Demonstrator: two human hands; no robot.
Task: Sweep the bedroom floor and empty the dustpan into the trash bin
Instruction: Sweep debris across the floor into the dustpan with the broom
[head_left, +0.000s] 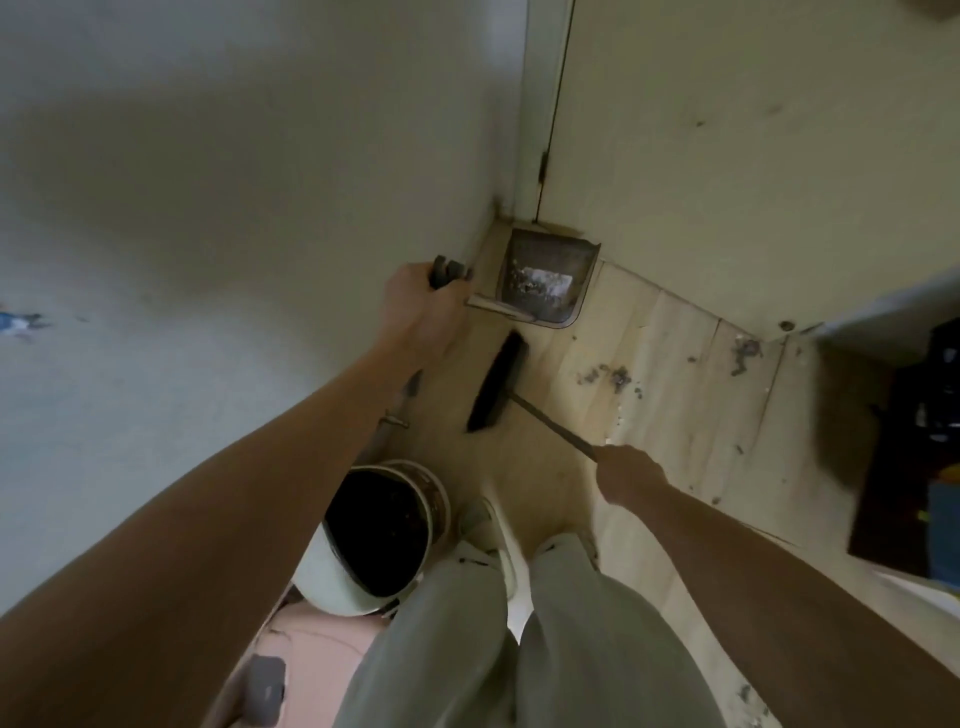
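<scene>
Two hands: both are working, one on each tool, over the wooden floor (675, 332).
Left hand (415, 301): fingers are curling round the dark grip of the dustpan handle (445, 273), holding it near the wall (234, 182).
Right hand (631, 475): fingers are closing round the thin broom handle (553, 423), holding it low and slanted.
Dustpan (545, 283): it is sitting in the floor's corner where the wall meets the door (753, 130), its mouth facing the person; pale scraps and grit are already lying inside.
Broom head (496, 384): the dark bristles are resting on the floor just before the dustpan's mouth, not quite touching it.
Dust clumps (608, 376): grey fluff is lying on the boards to the right of the broom, with more (745, 353) near the door's lower edge.
Trash bin (389, 530): it is standing open against the wall, close by the person's feet, with its white lid swung down.
Step in hand: by my judgement, the sweeping-up into the pan is going on; emptying is not yet due.
Next move: it is likely calling for drawing the broom out past the loose clumps and pushing them toward the pan while the left hand is keeping the pan's lip flat on the floor.
</scene>
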